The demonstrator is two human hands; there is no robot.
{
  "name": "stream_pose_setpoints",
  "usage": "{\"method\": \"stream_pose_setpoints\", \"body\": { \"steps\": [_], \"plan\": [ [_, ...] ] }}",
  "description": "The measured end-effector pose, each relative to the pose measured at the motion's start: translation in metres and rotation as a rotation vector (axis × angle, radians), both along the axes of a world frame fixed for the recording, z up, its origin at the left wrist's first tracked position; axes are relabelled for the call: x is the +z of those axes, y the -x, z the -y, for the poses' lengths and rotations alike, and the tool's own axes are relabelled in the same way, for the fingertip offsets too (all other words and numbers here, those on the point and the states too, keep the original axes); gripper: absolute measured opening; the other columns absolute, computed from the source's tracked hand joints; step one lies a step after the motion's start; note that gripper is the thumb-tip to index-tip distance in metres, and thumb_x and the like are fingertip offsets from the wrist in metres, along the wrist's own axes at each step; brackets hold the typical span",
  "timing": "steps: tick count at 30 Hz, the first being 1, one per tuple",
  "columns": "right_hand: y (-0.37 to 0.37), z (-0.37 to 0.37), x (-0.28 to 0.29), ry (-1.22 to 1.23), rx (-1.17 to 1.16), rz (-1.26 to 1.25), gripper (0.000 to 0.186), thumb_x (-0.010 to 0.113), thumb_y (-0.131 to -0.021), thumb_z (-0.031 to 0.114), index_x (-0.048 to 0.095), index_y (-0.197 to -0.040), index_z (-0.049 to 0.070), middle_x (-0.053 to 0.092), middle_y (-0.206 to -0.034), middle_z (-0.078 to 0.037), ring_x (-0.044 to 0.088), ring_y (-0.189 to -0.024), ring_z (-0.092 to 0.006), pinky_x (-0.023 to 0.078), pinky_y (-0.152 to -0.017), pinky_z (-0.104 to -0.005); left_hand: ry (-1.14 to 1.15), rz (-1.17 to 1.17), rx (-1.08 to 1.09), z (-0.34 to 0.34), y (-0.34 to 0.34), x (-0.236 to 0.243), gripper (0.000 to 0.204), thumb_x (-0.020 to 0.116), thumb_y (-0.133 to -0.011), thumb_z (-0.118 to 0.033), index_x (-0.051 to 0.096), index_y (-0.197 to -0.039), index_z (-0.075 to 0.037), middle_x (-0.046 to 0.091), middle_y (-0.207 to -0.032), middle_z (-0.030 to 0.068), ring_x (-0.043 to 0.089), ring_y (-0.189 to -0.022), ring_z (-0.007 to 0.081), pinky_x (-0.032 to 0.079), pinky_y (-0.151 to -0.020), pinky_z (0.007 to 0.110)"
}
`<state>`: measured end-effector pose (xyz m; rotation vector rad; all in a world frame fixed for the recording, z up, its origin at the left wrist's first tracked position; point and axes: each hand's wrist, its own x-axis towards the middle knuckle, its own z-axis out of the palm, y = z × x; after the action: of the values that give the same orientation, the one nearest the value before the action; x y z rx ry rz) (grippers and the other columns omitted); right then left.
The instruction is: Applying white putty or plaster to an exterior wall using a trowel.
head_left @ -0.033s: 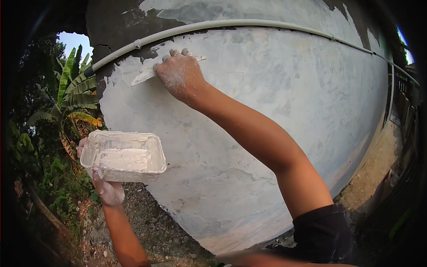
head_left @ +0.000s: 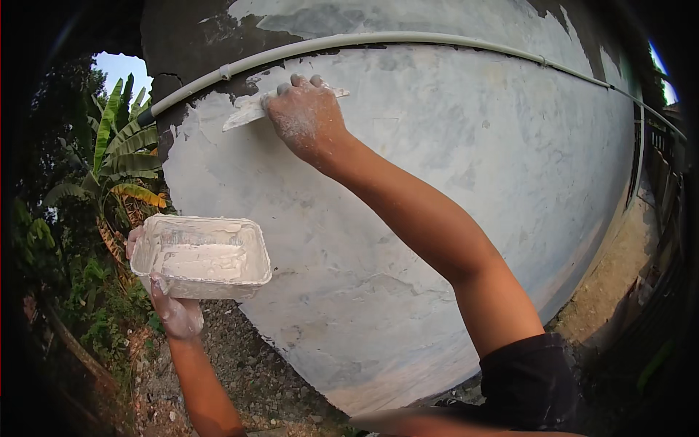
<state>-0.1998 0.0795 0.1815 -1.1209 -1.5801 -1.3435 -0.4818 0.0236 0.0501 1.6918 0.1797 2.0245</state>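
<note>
My right hand (head_left: 304, 120), dusted with white, is closed around a wide putty knife (head_left: 247, 113) whose blade lies against the upper left part of the wall (head_left: 408, 197). Pale filler coats the wall here, just below a pipe. Lower down at the left, my left hand (head_left: 177, 312) grips a rectangular plastic tub (head_left: 255, 288) from beneath and along its left side. Wet putty (head_left: 204, 262) covers the tub's bottom and smears its inner walls. Part of the left hand's fingers is hidden behind the tub.
A white pipe (head_left: 378, 38) crosses the wall above my right hand. Bare dark cement (head_left: 186, 44) shows above it. Banana leaves (head_left: 131, 138) and shrubs grow beyond the wall's left edge. Gravelly ground (head_left: 247, 364) lies below, and a dirt path (head_left: 611, 269) runs along the right.
My right hand has slid slightly to the right and up along the wall with the putty knife. The left hand and the tub have hardly moved.
</note>
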Motion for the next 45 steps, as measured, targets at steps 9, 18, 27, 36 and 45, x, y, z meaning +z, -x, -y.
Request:
{"method": "stream_pose_setpoints", "body": {
  "steps": [9,18,27,36,45],
  "plan": [
    [-0.152,0.043,-0.005,-0.18,0.965,-1.056,0.021,0.064,-0.088,0.005,0.067,-0.105,-0.005,0.07,-0.09,-0.018,0.069,-0.077,-0.0259,0.055,-0.071,-0.0372,0.108,0.02,-0.036,-0.023,0.039,-0.027,0.091,0.066,-0.078,-0.056,0.025,-0.147,-0.013,0.038,-0.141,0.0096,0.039,-0.132,0.0275,0.033,-0.111,0.045],
    [-0.132,0.008,0.018,-0.323,1.479,-1.256,0.028,0.06,-0.085,-0.005,0.057,-0.112,-0.009,0.065,-0.101,-0.018,0.068,-0.087,-0.0242,0.057,-0.077,-0.0358,0.016,-0.003,0.01,-0.005,0.0,-0.011,0.094,0.069,-0.077,-0.058,0.025,-0.147,-0.014,0.038,-0.141,0.0105,0.038,-0.133,0.0287,0.032,-0.112,0.046],
    [-0.094,-0.023,0.029,-0.466,1.602,-1.25,0.03,0.065,-0.087,-0.001,0.054,-0.114,-0.01,0.065,-0.103,-0.017,0.066,-0.087,-0.0235,0.057,-0.078,-0.0341,0.009,-0.035,0.065,0.009,-0.003,-0.005,0.1,0.072,-0.072,-0.061,0.025,-0.147,-0.014,0.038,-0.142,0.0105,0.038,-0.133,0.0288,0.033,-0.112,0.045],
    [-0.07,-0.011,-0.004,-0.489,1.112,-0.881,0.031,0.073,-0.085,0.011,0.061,-0.11,-0.004,0.068,-0.101,-0.012,0.064,-0.088,-0.0195,0.051,-0.079,-0.0322,0.058,-0.025,0.118,0.014,0.016,-0.018,0.1,0.073,-0.072,-0.059,0.026,-0.147,-0.013,0.039,-0.141,0.0105,0.039,-0.133,0.0282,0.033,-0.112,0.045],
    [-0.047,-0.039,-0.01,-0.525,0.25,-0.265,0.029,0.062,-0.08,0.004,0.07,-0.106,0.011,0.069,-0.113,-0.008,0.065,-0.106,-0.0262,0.056,-0.081,-0.0371,0.071,0.029,0.141,0.015,0.028,-0.023,0.098,0.072,-0.074,-0.056,0.024,-0.147,-0.013,0.039,-0.141,0.0101,0.039,-0.132,0.0273,0.033,-0.111,0.044]
  ]
}}
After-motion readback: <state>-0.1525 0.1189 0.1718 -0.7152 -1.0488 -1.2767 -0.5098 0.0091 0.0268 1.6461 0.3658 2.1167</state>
